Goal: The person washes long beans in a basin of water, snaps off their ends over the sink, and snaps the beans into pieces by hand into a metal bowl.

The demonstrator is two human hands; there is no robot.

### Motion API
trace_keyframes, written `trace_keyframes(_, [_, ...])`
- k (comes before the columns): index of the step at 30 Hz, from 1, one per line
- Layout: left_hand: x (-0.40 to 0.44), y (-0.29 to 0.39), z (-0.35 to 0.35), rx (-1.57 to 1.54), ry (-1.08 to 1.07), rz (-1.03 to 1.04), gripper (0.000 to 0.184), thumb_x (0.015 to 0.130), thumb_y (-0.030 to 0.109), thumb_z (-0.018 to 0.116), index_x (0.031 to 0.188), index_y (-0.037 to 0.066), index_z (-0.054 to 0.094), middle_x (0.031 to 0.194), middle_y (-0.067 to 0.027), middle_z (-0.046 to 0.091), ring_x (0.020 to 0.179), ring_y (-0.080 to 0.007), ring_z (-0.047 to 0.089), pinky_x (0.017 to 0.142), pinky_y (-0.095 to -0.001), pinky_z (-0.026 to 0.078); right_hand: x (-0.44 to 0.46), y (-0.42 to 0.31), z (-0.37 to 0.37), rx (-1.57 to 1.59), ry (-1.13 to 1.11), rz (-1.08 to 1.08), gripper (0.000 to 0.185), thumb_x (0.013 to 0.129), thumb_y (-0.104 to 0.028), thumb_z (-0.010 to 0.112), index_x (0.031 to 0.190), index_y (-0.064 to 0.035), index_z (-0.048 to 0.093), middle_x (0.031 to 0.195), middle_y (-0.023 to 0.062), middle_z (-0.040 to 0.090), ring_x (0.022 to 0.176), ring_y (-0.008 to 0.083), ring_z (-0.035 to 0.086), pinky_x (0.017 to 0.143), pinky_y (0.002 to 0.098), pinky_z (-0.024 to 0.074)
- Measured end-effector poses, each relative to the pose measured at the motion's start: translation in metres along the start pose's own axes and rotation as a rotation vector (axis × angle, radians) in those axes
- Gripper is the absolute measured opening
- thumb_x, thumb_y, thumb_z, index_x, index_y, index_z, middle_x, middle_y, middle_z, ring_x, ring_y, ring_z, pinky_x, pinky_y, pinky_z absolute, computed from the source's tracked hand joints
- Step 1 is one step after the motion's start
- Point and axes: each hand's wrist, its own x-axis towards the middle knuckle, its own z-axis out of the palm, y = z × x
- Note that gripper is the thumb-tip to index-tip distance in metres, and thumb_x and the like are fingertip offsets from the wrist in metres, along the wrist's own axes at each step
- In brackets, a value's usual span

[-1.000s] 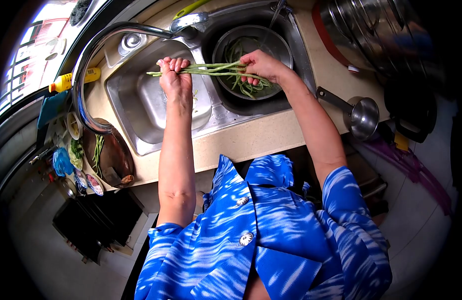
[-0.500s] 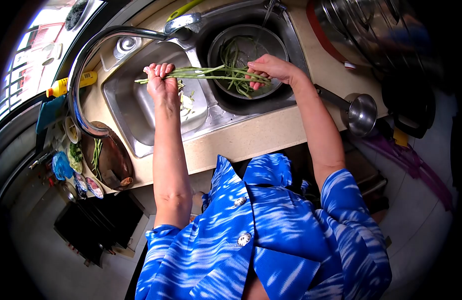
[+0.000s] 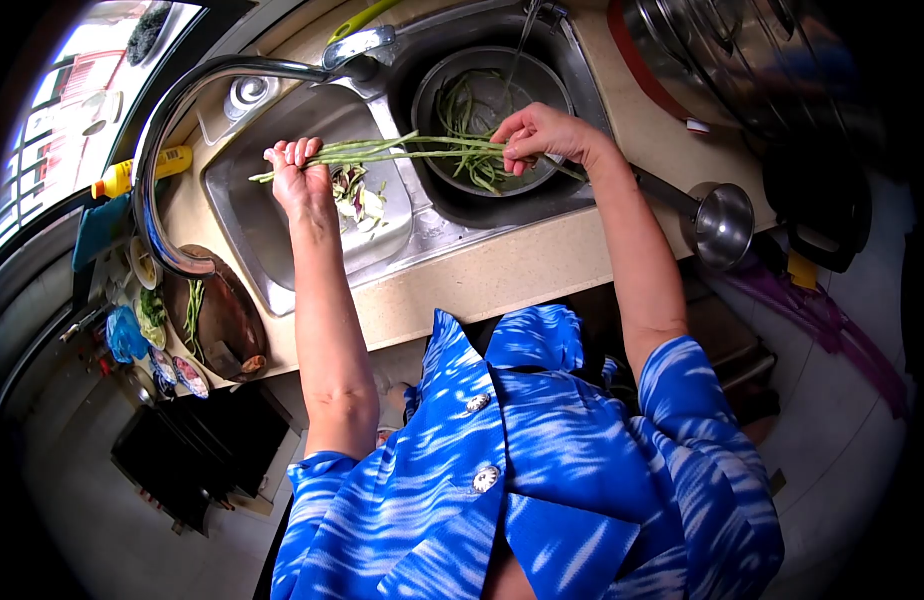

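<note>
A bunch of long green beans (image 3: 382, 150) stretches across the divider of a double sink. My left hand (image 3: 300, 175) is closed round one end of it, over the left basin, with a few tips poking out past the fingers. At the other end my right hand (image 3: 550, 138) pinches the beans, above a round metal bowl (image 3: 567, 105) in the right basin. More green beans (image 3: 467, 105) lie curled in that bowl, while a thin stream of water (image 3: 525, 35) runs down at its far side. Pale and purple peelings (image 3: 360, 200) lie in the left basin (image 3: 242, 190).
A curved tap (image 3: 172, 90) arches over the left side. On the counter are a brown board (image 3: 237, 310) with beans on it, a yellow bottle (image 3: 167, 163) and a metal ladle (image 3: 724, 225). A wire rack (image 3: 742, 60) stands at the right.
My left hand has moved a little to the left with its end of the beans, uncovering more peelings. My right hand has shifted slightly along the bunch.
</note>
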Motion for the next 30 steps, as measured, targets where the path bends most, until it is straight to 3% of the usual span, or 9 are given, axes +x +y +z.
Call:
trace_keyframes(10, [0.001, 0.015, -0.004, 0.006, 0.034, 0.049, 0.033, 0.095, 0.028, 0.036, 0.072, 0.006, 0.043, 0.055, -0.0011, 0.03, 0.048, -0.0125, 0.03, 0.05, -0.0265, 0.031, 0.003, -0.001, -0.002, -0.224, 0.036, 0.125, 0.014, 0.078, -0.01, 0.059, 0.085, 0.0021, 0.061, 0.069, 0.0031, 0.062, 0.056, 0.0056, 0.056, 0.05, 0.0166, 0.0426])
trace_keyframes(13, [0.001, 0.021, -0.003, -0.002, 0.01, 0.043, 0.033, 0.095, 0.029, 0.036, 0.072, 0.006, 0.043, 0.055, -0.0013, 0.03, 0.048, -0.0127, 0.03, 0.05, -0.0264, 0.032, 0.004, 0.007, -0.003, -0.16, 0.011, -0.039, 0.014, 0.078, -0.009, 0.059, 0.086, 0.0019, 0.061, 0.066, 0.0022, 0.061, 0.054, 0.0051, 0.055, 0.048, 0.0162, 0.0403])
trace_keyframes(17, [-0.003, 0.022, 0.006, -0.016, -0.015, 0.027, 0.033, 0.095, 0.031, 0.036, 0.074, 0.006, 0.043, 0.054, -0.0011, 0.029, 0.048, -0.0125, 0.03, 0.049, -0.0262, 0.032, 0.003, 0.007, -0.001, -0.128, 0.005, -0.063, 0.014, 0.077, -0.007, 0.058, 0.086, 0.0023, 0.061, 0.063, 0.0019, 0.06, 0.05, 0.0037, 0.05, 0.046, 0.0151, 0.0378])
trace_keyframes(22, [-0.015, 0.015, 0.028, -0.031, -0.045, 0.017, 0.032, 0.095, 0.031, 0.035, 0.075, 0.006, 0.043, 0.054, -0.0006, 0.029, 0.048, -0.0119, 0.03, 0.05, -0.0258, 0.031, 0.009, 0.013, -0.002, -0.048, 0.162, -0.027, 0.015, 0.074, -0.002, 0.051, 0.085, 0.0022, 0.061, 0.058, -0.0003, 0.054, 0.046, 0.002, 0.041, 0.041, 0.0156, 0.0304])
trace_keyframes(26, [-0.025, 0.014, 0.045, 0.001, -0.064, 0.068, 0.032, 0.095, 0.03, 0.035, 0.076, 0.006, 0.044, 0.054, -0.0003, 0.029, 0.047, -0.0116, 0.03, 0.05, -0.0255, 0.031, 0.012, 0.018, 0.003, -0.059, 0.282, 0.019, 0.016, 0.073, 0.0, 0.05, 0.085, 0.0011, 0.06, 0.059, -0.0008, 0.053, 0.046, 0.0022, 0.041, 0.041, 0.0156, 0.029])
trace_keyframes(30, [-0.019, 0.027, 0.046, -0.004, -0.13, 0.076, 0.031, 0.095, 0.028, 0.036, 0.074, 0.006, 0.044, 0.052, 0.0005, 0.029, 0.046, -0.0115, 0.029, 0.05, -0.0258, 0.029, 0.014, 0.022, 0.01, 0.036, 0.158, 0.009, 0.011, 0.079, -0.005, 0.051, 0.086, -0.0008, 0.059, 0.067, 0.0001, 0.056, 0.052, 0.0033, 0.047, 0.045, 0.0155, 0.0344])
